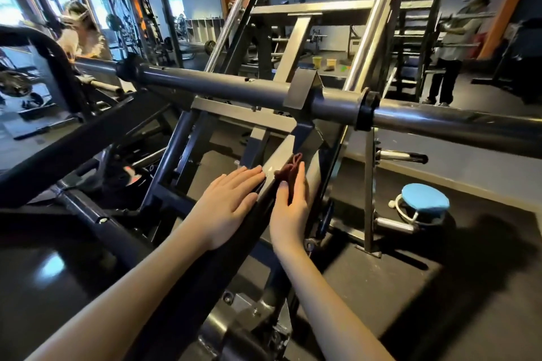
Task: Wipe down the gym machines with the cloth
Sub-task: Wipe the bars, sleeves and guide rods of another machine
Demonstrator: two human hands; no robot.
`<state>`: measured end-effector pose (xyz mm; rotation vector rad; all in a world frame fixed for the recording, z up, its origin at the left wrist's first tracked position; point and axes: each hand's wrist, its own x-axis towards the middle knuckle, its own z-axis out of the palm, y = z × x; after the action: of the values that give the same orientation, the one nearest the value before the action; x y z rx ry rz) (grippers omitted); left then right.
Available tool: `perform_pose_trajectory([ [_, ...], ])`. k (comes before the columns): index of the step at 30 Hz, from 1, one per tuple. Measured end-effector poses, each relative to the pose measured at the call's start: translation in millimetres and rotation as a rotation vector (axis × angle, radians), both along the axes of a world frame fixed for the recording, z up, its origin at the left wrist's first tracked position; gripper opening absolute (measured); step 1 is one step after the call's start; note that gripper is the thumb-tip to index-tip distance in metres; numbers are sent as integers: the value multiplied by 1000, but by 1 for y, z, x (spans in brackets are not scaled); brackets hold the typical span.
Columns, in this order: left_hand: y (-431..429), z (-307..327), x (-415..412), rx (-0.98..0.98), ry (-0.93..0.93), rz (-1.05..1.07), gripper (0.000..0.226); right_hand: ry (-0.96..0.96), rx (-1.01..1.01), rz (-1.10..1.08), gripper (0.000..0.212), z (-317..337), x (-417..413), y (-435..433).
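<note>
A dark metal gym machine fills the view, with a sloping beam (278, 155) running up the middle and a thick horizontal bar (223, 88) across it. My left hand (231, 202) lies flat on the left side of the beam, fingers straight. My right hand (290, 205) presses a small dark red cloth (290, 168) against the beam's right face, fingers straight, thumb on the beam's edge. The cloth bunches above my fingertips.
A blue round stool (425, 198) stands on the black floor to the right, by an upright post with weight pegs (401, 157). One person (82, 35) is at the far left, another (457, 41) at the far right. Small buckets (324, 63) sit on the floor behind.
</note>
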<state>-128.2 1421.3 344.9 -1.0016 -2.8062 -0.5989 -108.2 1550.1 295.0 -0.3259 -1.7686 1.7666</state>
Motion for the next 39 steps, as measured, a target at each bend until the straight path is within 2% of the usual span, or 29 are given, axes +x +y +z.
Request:
perform_pose_trajectory([
  [7, 1, 1, -1, -21, 0, -7, 49, -41, -320, -113, 43, 33, -51, 28],
  [12, 1, 1, 0, -32, 19, 0, 55, -16, -187, 69, 52, -2, 17, -23],
  [15, 1, 1, 1, -42, 26, 10, 51, -23, -184, 26, 47, 11, -12, 2],
  [18, 2, 0, 0, -34, 22, 13, 51, -90, -318, -63, 42, 32, -49, 32],
  [24, 1, -1, -2, -7, 7, -12, 54, -50, -250, 39, 50, -8, 25, -36],
  [27, 0, -1, -1, 1, 18, -8, 54, -71, -162, 24, 47, -8, 6, -24],
  [31, 2, -1, 0, -11, 32, 13, 48, -104, -199, -78, 43, 16, -35, 12],
  [37, 2, -1, -2, 2, -16, 9, 48, -19, -124, 56, 50, -24, 43, -50],
  [39, 2, -2, -2, 8, -20, 11, 50, 5, -75, 40, 51, -30, 34, -45],
])
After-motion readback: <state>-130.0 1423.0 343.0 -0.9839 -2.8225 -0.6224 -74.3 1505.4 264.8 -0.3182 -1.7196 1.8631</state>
